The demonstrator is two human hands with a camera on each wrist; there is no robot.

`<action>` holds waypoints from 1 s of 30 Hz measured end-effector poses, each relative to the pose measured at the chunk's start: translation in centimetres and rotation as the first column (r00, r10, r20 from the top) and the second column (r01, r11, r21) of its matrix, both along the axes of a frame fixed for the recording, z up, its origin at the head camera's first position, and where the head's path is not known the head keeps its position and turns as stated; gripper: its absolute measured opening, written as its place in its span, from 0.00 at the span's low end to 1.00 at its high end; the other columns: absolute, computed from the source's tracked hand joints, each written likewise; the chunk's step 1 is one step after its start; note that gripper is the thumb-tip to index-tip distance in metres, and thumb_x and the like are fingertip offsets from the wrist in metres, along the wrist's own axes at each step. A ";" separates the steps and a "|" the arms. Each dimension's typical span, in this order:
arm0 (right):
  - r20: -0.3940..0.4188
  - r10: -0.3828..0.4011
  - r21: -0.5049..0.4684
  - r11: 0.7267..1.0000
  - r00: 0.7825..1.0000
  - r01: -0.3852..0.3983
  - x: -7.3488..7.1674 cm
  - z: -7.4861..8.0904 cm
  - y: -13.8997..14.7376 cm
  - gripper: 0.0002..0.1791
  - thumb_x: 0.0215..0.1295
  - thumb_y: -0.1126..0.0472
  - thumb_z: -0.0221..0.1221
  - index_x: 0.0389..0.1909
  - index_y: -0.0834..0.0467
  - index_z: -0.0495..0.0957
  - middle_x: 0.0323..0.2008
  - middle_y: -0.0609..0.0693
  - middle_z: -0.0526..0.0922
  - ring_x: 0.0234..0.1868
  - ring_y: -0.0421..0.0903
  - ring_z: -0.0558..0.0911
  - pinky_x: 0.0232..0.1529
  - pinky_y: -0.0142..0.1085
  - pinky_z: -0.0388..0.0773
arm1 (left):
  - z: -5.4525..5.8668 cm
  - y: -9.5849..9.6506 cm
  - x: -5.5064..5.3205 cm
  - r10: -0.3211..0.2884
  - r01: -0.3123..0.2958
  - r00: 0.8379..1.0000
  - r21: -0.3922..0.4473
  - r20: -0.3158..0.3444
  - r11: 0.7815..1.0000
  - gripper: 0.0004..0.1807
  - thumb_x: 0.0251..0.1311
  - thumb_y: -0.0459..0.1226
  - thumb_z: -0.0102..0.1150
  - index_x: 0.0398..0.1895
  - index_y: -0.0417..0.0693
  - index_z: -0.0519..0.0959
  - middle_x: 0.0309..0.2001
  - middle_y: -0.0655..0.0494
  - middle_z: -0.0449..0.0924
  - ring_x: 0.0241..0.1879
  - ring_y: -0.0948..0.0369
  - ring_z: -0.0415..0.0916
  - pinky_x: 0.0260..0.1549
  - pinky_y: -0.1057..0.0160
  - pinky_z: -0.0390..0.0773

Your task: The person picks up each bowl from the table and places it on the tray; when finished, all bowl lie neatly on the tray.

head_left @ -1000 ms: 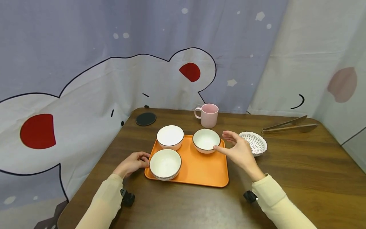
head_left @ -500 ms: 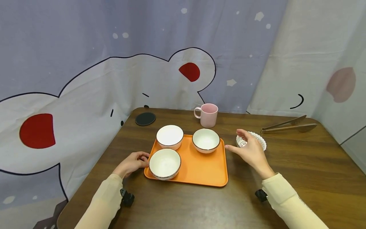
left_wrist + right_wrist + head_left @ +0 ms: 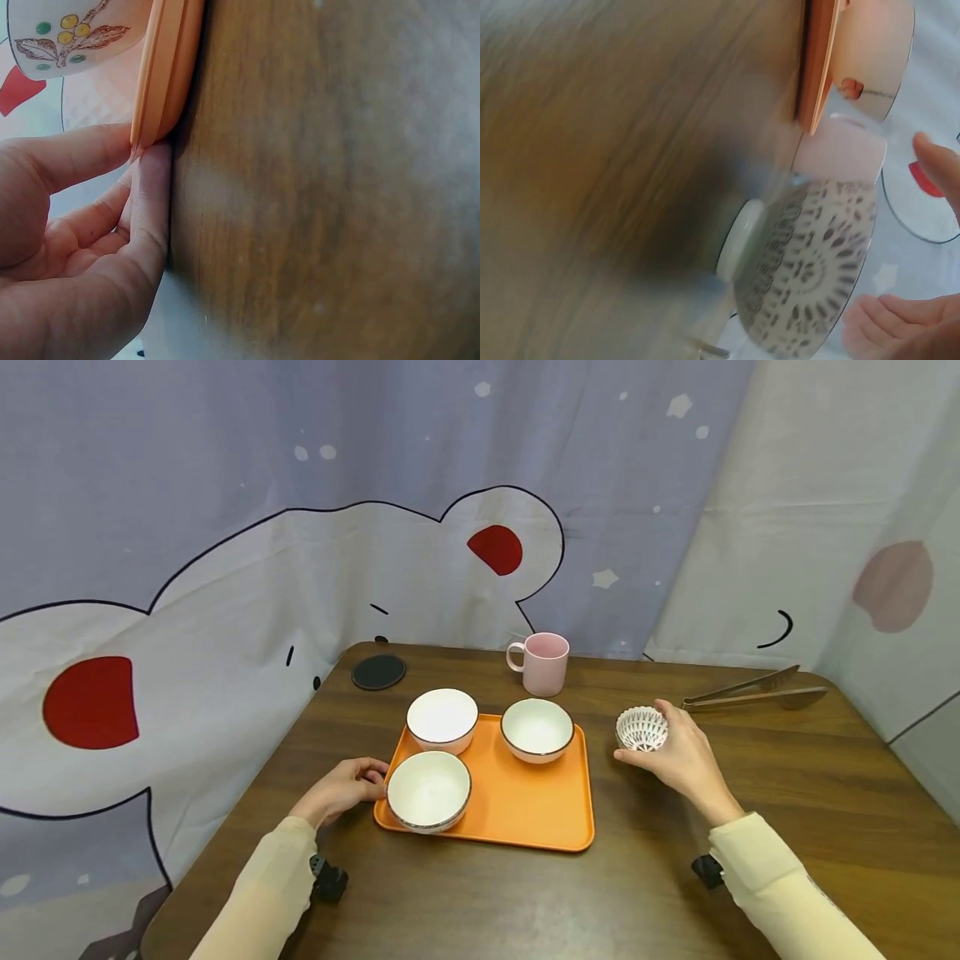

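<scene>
In the head view my left hand (image 3: pixel 347 787) is at the left edge of the orange tray (image 3: pixel 536 806). The left wrist view shows its thumb on the tray rim (image 3: pixel 166 71) and a finger against the underside, pinching it. Three pale dark-rimmed bowls stand on the tray: front left bowl (image 3: pixel 430 789), back left bowl (image 3: pixel 442 718) and back right bowl (image 3: pixel 537 728). My right hand (image 3: pixel 688 764) spreads thumb and fingers about a white openwork bowl (image 3: pixel 640 728). In the right wrist view they look apart from this patterned, footed bowl (image 3: pixel 806 266).
A pink mug (image 3: pixel 546 664) stands behind the tray. A dark round coaster (image 3: pixel 378 672) lies at the back left of the wooden table (image 3: pixel 480 902). Metal tongs (image 3: pixel 757 695) lie at the back right, beyond my right hand. A patterned curtain (image 3: pixel 360 568) hangs behind.
My right hand has moved right, from beside the back right bowl to the white openwork bowl. My left hand stays at the tray's edge.
</scene>
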State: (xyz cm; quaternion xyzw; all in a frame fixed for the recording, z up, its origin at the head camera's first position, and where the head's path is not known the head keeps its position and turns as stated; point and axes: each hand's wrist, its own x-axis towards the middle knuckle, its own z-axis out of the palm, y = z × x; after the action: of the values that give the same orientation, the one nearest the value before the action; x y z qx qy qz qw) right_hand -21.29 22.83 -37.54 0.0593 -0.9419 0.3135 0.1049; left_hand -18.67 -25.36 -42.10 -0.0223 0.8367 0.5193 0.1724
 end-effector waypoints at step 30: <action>0.300 0.068 0.073 0.993 0.951 -0.094 -2.8 -0.5 3.0 0.74 0.41 0.40 0.75 0.68 0.83 0.39 0.64 0.85 0.52 0.63 0.77 0.61 0.61 0.65 0.61 | 0.3 -0.1 0.2 -0.021 0.021 1.000 -0.005 -0.009 1.000 0.25 0.59 0.28 0.58 0.60 0.29 0.67 0.37 0.51 0.69 0.39 0.58 0.68 0.40 0.63 0.70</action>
State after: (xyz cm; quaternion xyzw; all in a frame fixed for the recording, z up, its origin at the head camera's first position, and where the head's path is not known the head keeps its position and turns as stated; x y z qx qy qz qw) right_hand -24.07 25.86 -38.00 0.0547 -0.9564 0.2817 -0.0535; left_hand -18.49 -25.49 -41.79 -0.0118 0.8390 0.5154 0.1740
